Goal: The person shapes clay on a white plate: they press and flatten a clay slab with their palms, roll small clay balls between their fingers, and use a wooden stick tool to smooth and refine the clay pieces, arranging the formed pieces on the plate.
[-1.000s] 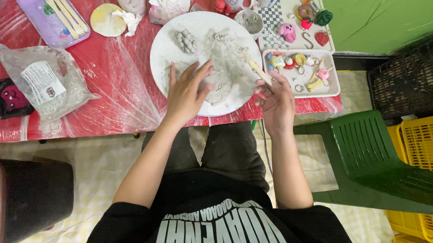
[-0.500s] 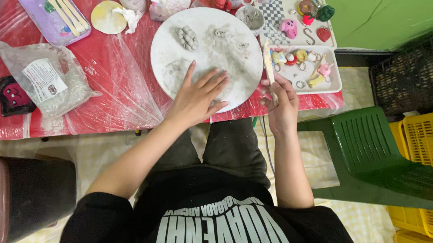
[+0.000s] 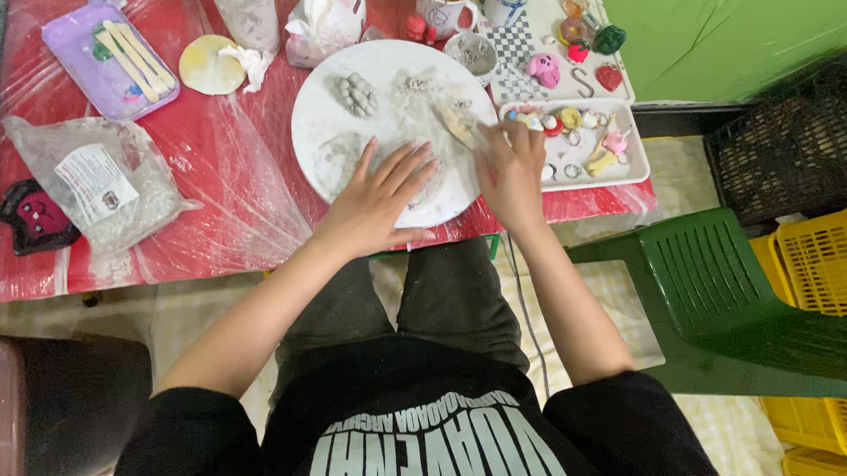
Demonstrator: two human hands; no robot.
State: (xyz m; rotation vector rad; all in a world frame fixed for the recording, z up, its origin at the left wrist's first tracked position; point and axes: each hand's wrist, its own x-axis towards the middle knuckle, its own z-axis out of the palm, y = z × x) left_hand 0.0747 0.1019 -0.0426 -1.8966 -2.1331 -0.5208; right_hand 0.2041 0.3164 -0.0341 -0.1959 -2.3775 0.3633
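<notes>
- The grey clay point(image 3: 416, 121) is spread in smears and lumps over the round white plate point(image 3: 336, 96), just ahead of both your hands. One ribbed lump point(image 3: 356, 93) sits well beyond your left fingertips.
- It looks soft and damp, so it will likely dent under any press and stick to skin. Take a lump low at its sides with light fingertips rather than pinching its top.
- Your left hand point(image 3: 377, 200) lies flat on the plate's near edge, fingers fully spread, holding nothing and steadying the plate.
- Your right hand point(image 3: 509, 169) is curled closed around a pale wooden modelling stick point(image 3: 456, 123), whose tip lies on the clay ahead and to the left of that hand.
- The plate looks smooth and rests on clear plastic sheeting over the red table point(image 3: 233, 171), so it may slide. Keep the left palm down on it.
- Just to the right of your right hand is a white tray point(image 3: 634, 161) of small coloured figures, probably fragile.
- Far to the left of your left hand lies a clear bag point(image 3: 97, 184) with a label.
- Beyond that bag is a purple tray point(image 3: 104, 61) holding more wooden tools.
</notes>
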